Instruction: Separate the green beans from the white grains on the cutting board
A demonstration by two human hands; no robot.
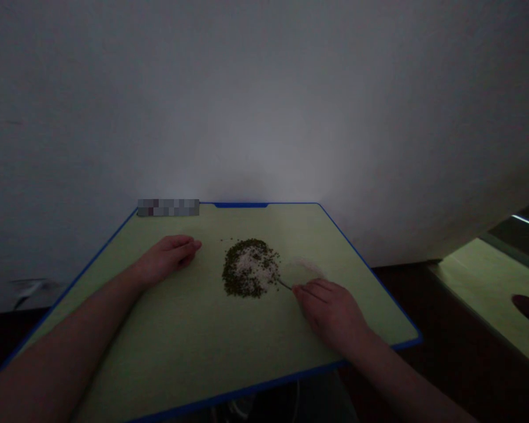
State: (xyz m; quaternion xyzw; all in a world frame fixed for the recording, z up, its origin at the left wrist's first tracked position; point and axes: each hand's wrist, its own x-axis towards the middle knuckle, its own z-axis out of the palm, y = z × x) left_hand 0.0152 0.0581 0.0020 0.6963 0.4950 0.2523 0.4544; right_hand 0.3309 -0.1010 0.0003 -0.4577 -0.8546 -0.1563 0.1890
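A round pile of mixed small green beans and white grains (250,267) lies in the middle of a pale green table with a blue rim (189,346). Just right of it is a small heap of white grains (303,268). My right hand (330,311) rests on the table beside that heap, fingers pinched on a thin stick-like tool (284,285) whose tip touches the pile's right edge. Left of the pile, my left hand (170,255) lies palm down, fingers loosely stretched, holding nothing.
A plain white wall (264,106) rises directly behind the table. A second pale green surface (489,288) stands to the right across a dark gap. The room is dim.
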